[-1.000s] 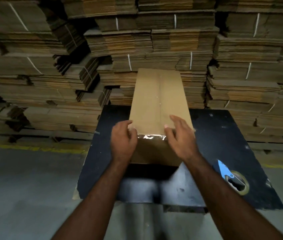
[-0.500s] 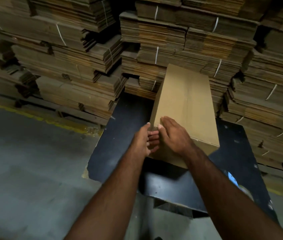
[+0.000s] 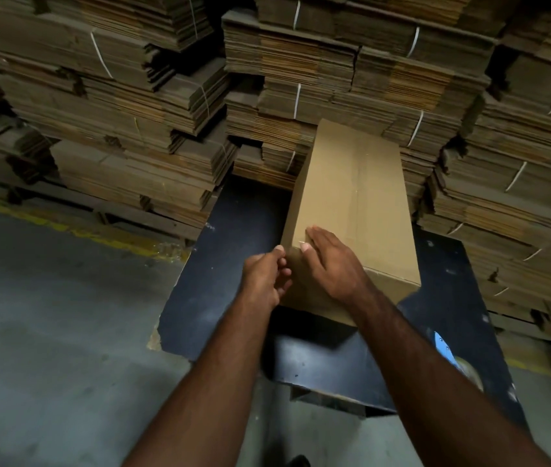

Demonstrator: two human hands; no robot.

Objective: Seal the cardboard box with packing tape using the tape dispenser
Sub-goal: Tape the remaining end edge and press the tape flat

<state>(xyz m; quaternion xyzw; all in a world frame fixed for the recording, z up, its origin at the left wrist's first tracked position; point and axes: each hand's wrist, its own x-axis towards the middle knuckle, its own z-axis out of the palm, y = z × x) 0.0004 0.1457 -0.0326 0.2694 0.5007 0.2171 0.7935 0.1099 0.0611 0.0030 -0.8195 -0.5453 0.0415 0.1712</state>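
A long brown cardboard box [image 3: 351,197] lies on the black table [image 3: 226,264], its flaps closed and a seam running down its top. My right hand [image 3: 331,264] lies palm down over the box's near left corner, thumb over the edge. My left hand [image 3: 265,278] is beside it with curled fingers pressed against the same corner from the left. The blue tape dispenser [image 3: 442,345] with its tape roll lies on the table's near right part, partly hidden behind my right forearm. Neither hand touches it.
Tall stacks of flat, strapped cardboard sheets [image 3: 334,79] stand right behind the table and on both sides. A grey concrete floor [image 3: 48,332] with a yellow line lies to the left. The table's near left corner is chipped.
My hands have come together from the two sides of the box's near end to its near left corner. The view has swung left, and the box now sits angled to the right.
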